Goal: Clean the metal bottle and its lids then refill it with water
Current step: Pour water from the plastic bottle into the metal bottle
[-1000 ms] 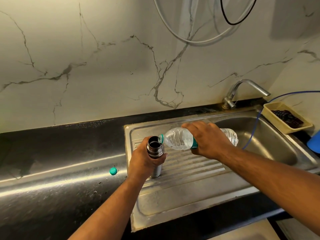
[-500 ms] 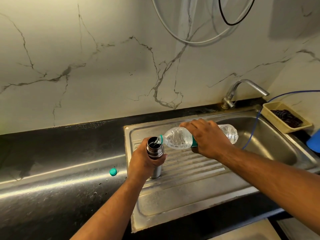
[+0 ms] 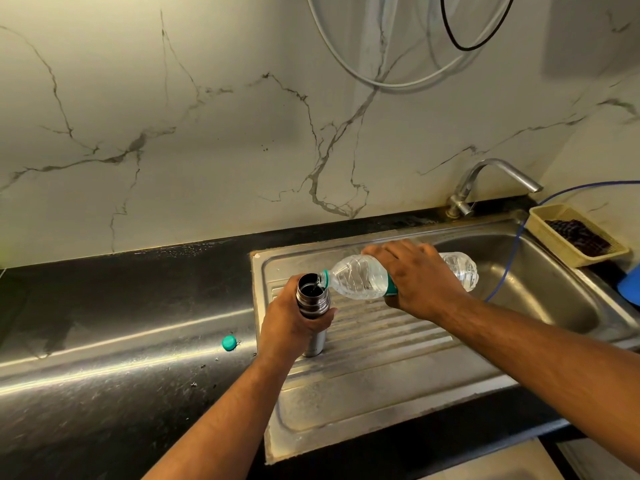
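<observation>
steel drainboard [image 3: 381, 393] beside the sink [image 3: 554, 306] carries the metal bottle [image 3: 313, 299], upright with its mouth open, the left hand [image 3: 289, 327] wrapped around its upper body. right hand [image 3: 419, 282] grips a plastic bottle [image 3: 360, 282] tipped nearly flat, its neck at the metal rim, water appearing to run in. likely trouble: the stream misses or the narrow mouth overflows if the tilt steepens too fast, wetting the board, and the thin plastic could buckle under a squeeze and surge.

Veined marble wall [image 3: 214, 133], black counter [image 3: 104, 306]
</observation>
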A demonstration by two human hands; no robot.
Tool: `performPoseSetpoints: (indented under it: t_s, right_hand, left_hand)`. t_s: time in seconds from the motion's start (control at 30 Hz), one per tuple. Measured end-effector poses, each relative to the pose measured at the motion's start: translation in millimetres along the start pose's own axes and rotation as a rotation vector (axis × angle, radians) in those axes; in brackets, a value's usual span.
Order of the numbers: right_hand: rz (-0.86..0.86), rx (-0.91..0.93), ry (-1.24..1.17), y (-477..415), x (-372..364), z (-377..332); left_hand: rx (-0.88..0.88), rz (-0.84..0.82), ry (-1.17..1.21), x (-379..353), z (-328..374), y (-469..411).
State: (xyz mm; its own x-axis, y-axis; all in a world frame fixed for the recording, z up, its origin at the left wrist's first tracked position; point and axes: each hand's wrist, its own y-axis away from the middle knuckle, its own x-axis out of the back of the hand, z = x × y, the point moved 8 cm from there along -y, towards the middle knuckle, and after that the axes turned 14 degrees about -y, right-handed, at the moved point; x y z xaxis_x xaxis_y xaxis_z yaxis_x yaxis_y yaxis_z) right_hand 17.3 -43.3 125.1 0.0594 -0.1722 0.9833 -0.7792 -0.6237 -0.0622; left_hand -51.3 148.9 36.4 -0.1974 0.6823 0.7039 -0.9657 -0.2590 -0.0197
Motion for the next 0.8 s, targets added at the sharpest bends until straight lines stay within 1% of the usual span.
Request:
performPoseSetpoints:
  t_s: [0.8]
  right_hand:
    - [0.027, 0.009, 0.028, 1.3, 5.0, -2.8]
  left_hand:
    - [-0.029, 0.023, -0.031, -0.9, -3.1, -0.7]
